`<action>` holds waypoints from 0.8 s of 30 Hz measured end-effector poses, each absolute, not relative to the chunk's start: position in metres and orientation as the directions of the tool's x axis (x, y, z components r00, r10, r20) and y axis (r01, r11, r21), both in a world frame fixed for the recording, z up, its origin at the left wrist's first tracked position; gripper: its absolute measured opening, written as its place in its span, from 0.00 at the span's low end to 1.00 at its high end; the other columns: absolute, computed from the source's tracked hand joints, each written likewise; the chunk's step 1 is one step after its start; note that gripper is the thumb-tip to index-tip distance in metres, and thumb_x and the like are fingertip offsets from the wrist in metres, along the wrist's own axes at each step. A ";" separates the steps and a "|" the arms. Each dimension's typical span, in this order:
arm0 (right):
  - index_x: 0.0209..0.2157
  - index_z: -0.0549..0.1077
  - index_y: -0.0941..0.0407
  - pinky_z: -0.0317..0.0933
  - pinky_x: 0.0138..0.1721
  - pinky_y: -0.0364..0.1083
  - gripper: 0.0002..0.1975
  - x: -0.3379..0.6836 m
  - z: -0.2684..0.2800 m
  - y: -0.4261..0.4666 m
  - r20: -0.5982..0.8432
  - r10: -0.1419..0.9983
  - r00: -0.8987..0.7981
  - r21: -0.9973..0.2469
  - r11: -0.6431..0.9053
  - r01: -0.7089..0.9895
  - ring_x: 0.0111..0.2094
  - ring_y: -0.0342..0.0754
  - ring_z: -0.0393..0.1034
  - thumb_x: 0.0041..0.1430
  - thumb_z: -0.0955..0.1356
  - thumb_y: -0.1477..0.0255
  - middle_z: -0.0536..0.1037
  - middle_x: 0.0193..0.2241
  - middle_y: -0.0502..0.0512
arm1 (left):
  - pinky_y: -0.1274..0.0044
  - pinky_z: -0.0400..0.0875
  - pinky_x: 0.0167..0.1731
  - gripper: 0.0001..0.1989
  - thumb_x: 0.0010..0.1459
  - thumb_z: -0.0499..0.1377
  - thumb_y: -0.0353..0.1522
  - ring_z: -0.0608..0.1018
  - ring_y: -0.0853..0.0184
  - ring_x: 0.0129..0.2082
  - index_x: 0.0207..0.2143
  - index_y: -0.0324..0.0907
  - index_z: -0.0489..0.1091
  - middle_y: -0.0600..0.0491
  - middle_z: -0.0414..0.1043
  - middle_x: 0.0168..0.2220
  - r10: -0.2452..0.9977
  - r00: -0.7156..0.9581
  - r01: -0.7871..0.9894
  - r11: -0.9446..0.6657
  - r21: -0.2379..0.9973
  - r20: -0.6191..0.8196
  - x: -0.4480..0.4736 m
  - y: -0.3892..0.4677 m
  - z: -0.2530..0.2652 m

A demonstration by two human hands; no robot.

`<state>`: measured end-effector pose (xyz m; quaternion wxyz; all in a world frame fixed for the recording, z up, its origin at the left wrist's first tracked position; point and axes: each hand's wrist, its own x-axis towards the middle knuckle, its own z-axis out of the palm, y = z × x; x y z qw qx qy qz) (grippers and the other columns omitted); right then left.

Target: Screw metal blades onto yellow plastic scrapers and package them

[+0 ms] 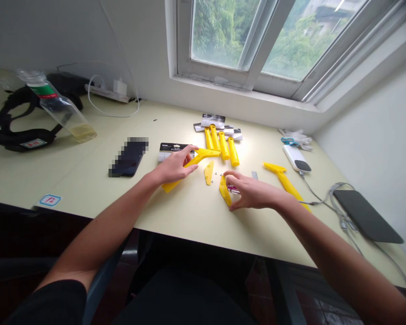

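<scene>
My left hand [176, 166] is closed around a yellow scraper handle [206, 154], whose wide forked head points right. At the table's middle, my right hand [250, 191] pinches a yellow plate [224, 193] with small holes between thumb and fingertips. A clear and pink object [233, 189], perhaps a screwdriver handle, shows inside that same hand, mostly hidden. Between the hands lies a second yellow plate [209, 173]. A few tiny metal nuts or screws [215, 173] are beside it. Behind my right hand sits a small grey blade [254, 175].
Several yellow handles [224, 145] and packages [213, 121] lie at the back. Another yellow scraper [286, 180], a white power bank [296, 158], cables and a dark tablet [367, 215] are at right. A phone [130, 158], tilted bottle [66, 113] and black headgear [23, 135] occupy the left.
</scene>
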<state>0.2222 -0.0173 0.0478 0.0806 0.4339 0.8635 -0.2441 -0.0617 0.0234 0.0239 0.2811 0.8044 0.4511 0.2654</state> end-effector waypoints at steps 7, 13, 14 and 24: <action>0.41 0.65 0.53 0.63 0.33 0.46 0.21 0.220 0.051 -0.018 -0.365 0.706 -0.607 -0.339 0.506 0.793 0.35 0.46 0.67 0.48 0.71 0.59 0.68 0.44 0.55 | 0.76 0.65 0.29 0.24 0.60 0.57 0.37 0.72 0.68 0.28 0.58 0.45 0.60 0.55 0.68 0.30 0.875 0.451 0.575 -0.434 0.694 0.174 -0.062 0.023 0.024; 0.41 0.64 0.53 0.64 0.40 0.48 0.21 0.224 0.057 -0.017 -0.301 0.747 -0.593 -0.316 0.508 0.801 0.37 0.47 0.66 0.50 0.71 0.57 0.67 0.44 0.57 | 0.77 0.64 0.28 0.24 0.60 0.57 0.37 0.71 0.69 0.27 0.58 0.46 0.60 0.56 0.66 0.28 0.880 0.438 0.580 -0.431 0.691 0.182 -0.062 0.023 0.026; 0.40 0.64 0.54 0.64 0.40 0.49 0.21 0.222 0.058 -0.016 -0.287 0.750 -0.596 -0.318 0.512 0.798 0.38 0.48 0.66 0.51 0.71 0.57 0.67 0.44 0.56 | 0.77 0.64 0.28 0.24 0.60 0.57 0.37 0.71 0.69 0.27 0.58 0.46 0.60 0.56 0.66 0.28 0.881 0.435 0.581 -0.432 0.689 0.186 -0.062 0.023 0.026; 0.37 0.65 0.55 0.63 0.35 0.48 0.24 0.185 0.060 0.016 -0.203 0.758 -0.620 -0.287 0.559 0.778 0.36 0.48 0.66 0.49 0.71 0.51 0.69 0.41 0.57 | 0.75 0.69 0.33 0.26 0.57 0.60 0.37 0.74 0.68 0.30 0.58 0.48 0.60 0.53 0.70 0.36 0.912 0.333 0.609 -0.402 0.684 0.239 -0.067 0.026 0.024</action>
